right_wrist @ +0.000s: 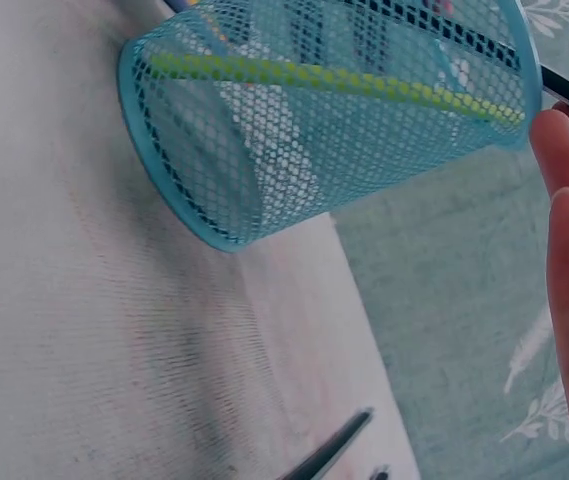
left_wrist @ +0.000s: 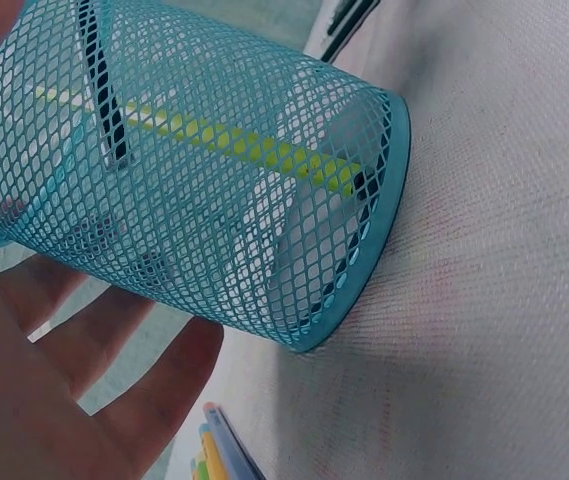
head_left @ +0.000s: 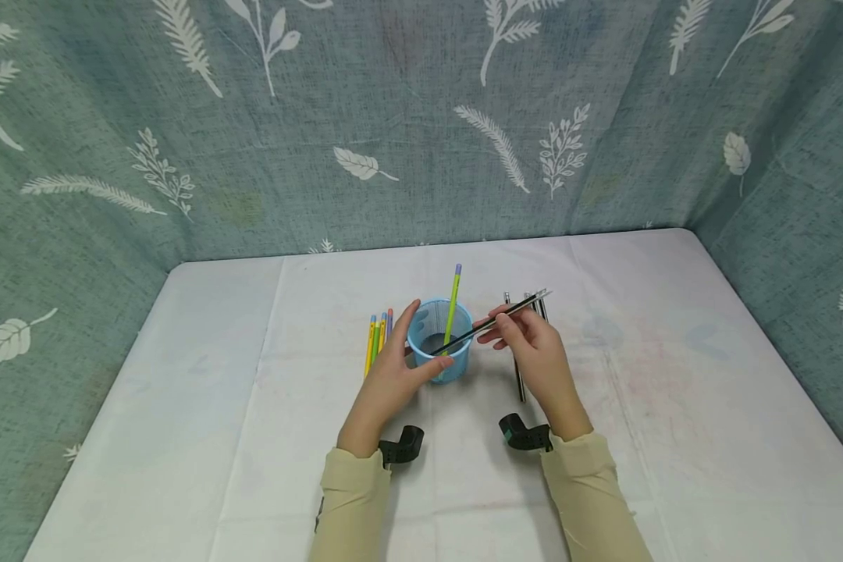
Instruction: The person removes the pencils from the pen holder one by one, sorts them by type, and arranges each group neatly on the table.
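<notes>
My left hand (head_left: 388,376) grips a light blue mesh pen cup (head_left: 455,370) from the left, thumb at the near side. The cup stands on the table, and its mesh wall (left_wrist: 204,200) shows closely in the left wrist view. Inside leans a yellow-green pencil (head_left: 453,300) with a purple end up. In my right hand (head_left: 539,353) a slim black pencil (head_left: 479,329) is pinched at a slant, its lower end within the cup and its silvery end pointing up right. Through the mesh the yellow-green pencil (right_wrist: 294,75) reaches the cup's bottom.
Several coloured pencils (head_left: 375,343) lie left of the cup, partly behind my left hand. More black pencils (head_left: 519,381) lie on the white tablecloth (head_left: 674,390) beneath and beyond my right hand. A leaf-patterned curtain (head_left: 407,187) hangs behind and at both sides.
</notes>
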Demonstrator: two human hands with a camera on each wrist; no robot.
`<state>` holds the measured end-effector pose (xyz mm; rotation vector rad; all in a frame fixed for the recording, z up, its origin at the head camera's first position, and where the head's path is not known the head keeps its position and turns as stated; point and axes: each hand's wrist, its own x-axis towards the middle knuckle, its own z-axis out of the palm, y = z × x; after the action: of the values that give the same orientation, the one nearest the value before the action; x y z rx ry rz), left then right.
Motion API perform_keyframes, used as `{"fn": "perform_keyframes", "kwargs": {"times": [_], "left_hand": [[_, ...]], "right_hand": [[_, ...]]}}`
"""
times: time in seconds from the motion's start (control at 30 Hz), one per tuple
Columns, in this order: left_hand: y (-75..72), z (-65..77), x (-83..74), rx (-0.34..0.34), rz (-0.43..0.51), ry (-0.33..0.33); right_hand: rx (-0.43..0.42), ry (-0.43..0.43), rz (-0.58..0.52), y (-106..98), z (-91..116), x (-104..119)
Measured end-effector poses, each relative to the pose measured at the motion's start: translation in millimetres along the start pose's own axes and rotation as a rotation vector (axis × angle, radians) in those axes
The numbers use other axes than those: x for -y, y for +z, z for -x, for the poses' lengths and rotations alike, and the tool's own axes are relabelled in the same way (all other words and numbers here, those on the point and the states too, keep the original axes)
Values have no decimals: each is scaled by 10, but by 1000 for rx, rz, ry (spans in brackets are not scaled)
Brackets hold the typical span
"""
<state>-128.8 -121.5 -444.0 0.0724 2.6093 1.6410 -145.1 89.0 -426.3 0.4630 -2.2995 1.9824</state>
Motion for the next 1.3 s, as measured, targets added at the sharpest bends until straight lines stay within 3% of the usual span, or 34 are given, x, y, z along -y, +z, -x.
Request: {"fn": "perform_keyframes", "kwargs": {"times": [0.1,0.27,0.57,0.73,0.97,1.3], "left_hand": [[-4,4,-2,0,-2,-1],[-14,12,-9,7,-4,6],[-13,4,6,9,2,35],[-18,7,12,16,9,35],[-22,9,-4,7,-19,23],[-18,4,-6,6,-27,19]], "right_hand": [[-1,-1,-19,-7,14,124],[-45,-74,-66,-23,34,272],[-240,-220,-132,-92,49,347],[-332,-223,-195,-155,48,293],[-399,-238,-298,-250,3,133],[-404,-207,-239,-302,2,103]]}}
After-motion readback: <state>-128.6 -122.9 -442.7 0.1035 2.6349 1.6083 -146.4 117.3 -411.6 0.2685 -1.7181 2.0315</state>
